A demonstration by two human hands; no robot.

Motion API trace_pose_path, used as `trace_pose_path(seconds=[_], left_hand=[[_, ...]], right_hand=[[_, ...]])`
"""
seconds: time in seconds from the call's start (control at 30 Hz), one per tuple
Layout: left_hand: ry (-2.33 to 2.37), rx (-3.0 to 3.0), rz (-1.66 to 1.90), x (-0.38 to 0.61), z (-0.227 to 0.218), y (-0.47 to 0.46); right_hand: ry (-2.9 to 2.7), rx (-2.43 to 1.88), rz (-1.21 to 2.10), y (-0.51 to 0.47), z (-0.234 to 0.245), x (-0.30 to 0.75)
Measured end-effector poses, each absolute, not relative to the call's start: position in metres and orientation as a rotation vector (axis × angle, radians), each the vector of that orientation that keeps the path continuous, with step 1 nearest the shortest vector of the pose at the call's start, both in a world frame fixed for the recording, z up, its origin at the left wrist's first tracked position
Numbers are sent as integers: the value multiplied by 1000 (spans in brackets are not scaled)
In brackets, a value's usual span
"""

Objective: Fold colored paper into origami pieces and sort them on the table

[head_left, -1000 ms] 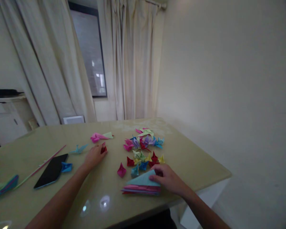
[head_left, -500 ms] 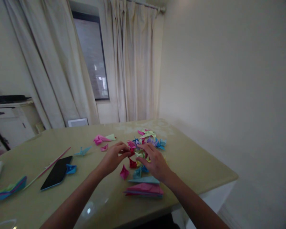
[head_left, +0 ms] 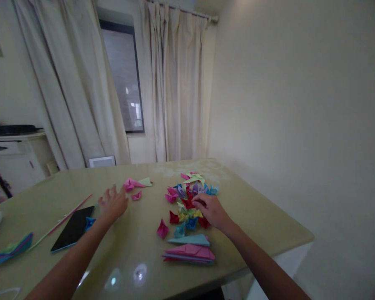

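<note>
My left hand (head_left: 113, 203) spreads wide over a glossy table (head_left: 134, 233), nothing visible in its grasp, near a pink folded paper bird (head_left: 130, 183). My right hand (head_left: 213, 211) curls nearly closed, fingertips at a red folded paper piece (head_left: 187, 203) amid a colorful cluster; from here I cannot tell whether it grips it. A pink paper stack (head_left: 189, 251) lies nearer the table's front edge.

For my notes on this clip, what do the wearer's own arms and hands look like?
The left hand and right hand are bare, with no gloves. The left forearm and right forearm show no sleeves, watch or cables before the picture's edge cuts them off. Small rings can't be ruled out.
</note>
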State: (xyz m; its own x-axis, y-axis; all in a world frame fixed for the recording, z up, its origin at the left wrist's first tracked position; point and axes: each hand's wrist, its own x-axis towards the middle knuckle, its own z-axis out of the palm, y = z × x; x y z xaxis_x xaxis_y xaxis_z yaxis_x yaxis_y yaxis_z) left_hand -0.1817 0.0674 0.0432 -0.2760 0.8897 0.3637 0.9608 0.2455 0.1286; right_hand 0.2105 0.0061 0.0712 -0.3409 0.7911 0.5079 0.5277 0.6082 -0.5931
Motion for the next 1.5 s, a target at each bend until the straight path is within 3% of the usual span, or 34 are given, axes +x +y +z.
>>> trace_pose_path(seconds=[0.17, 0.4, 0.67, 0.93, 1.03, 1.17, 1.23, 1.5], left_hand=[[-2425, -1886, -282, -244, 26, 77], [-2260, -2130, -427, -241, 40, 87], [-1601, -2969, -1541, -136, 93, 56], [-1221, -3075, -1655, -60, 108, 36], [-1342, -2813, -1480, -78, 94, 59], [-1977, -2366, -695, -124, 59, 92], [-2178, -2253, -517, -145, 42, 101], [-2150, -2415, -570, -169, 27, 102]], right_hand=[[-2170, -1075, 432, 8, 48, 209], [-2080, -1120, 369, 11, 39, 205], [-1982, -900, 433, 5, 84, 175], [-1975, -804, 379, 39, 119, 144], [-1946, -914, 297, 62, 124, 160], [-1920, -1254, 186, 99, 125, 191], [-1953, -1362, 167, 113, 119, 200], [-2111, -1483, 159, 119, 79, 207]])
